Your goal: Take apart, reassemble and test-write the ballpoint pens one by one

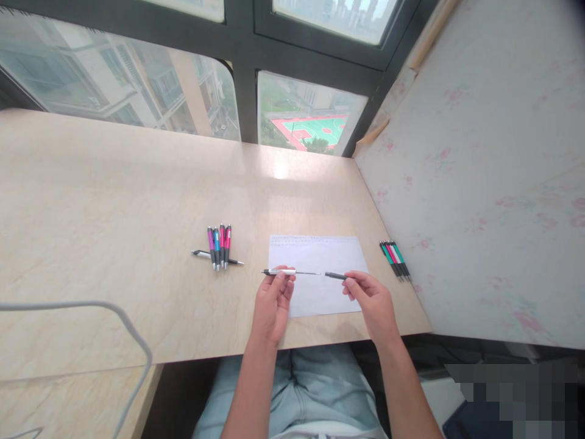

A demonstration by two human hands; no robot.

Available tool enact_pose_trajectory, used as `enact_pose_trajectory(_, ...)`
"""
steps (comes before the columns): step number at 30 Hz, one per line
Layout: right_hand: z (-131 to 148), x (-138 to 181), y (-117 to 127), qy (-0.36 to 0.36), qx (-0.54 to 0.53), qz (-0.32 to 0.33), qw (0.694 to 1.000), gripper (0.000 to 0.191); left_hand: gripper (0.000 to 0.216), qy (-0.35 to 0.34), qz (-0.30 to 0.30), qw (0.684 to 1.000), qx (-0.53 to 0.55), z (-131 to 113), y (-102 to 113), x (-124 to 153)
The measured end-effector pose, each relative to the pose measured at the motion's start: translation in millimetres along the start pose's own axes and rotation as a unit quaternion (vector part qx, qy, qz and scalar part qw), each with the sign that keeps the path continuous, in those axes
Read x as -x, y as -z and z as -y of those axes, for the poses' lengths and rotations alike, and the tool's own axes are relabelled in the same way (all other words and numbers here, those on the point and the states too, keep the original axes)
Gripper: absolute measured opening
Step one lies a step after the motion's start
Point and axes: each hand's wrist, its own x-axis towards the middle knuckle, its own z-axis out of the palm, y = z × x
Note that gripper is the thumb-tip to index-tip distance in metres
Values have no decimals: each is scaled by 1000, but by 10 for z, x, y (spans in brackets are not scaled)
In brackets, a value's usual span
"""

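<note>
So the left hand [274,305] is pinching a white pen body [292,272] between thumb and fingers, around 9 o'clock on the paper [320,250], with a thin refill [308,273] poking out toward 3 o'clock. The right hand [372,302] is pinching a black barrel [335,276], fingers curled in, holding it just apart from the refill's tip. Some pens [222,247] are lying between 9 and 10 o'clock from the paper, and more pens [395,261] are sitting around 3.

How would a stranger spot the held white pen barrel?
On the desk lies a paper sheet. At its left edge, the left hand holds a white pen barrel. Unlike the black grip in the right hand, it has a protruding refill.
</note>
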Motion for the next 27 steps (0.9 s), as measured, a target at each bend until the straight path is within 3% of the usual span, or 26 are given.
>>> enact_pose_trajectory(18, 58, 29, -4, -5, -5, 10, 1000, 21, 17, 1, 21, 1000, -19, 5, -9, 18)
enact_pose_trajectory(27, 144, 83, -194, -1, 7, 41, 999, 21, 22, 28, 58, 996, -63, 112, -165, 141)
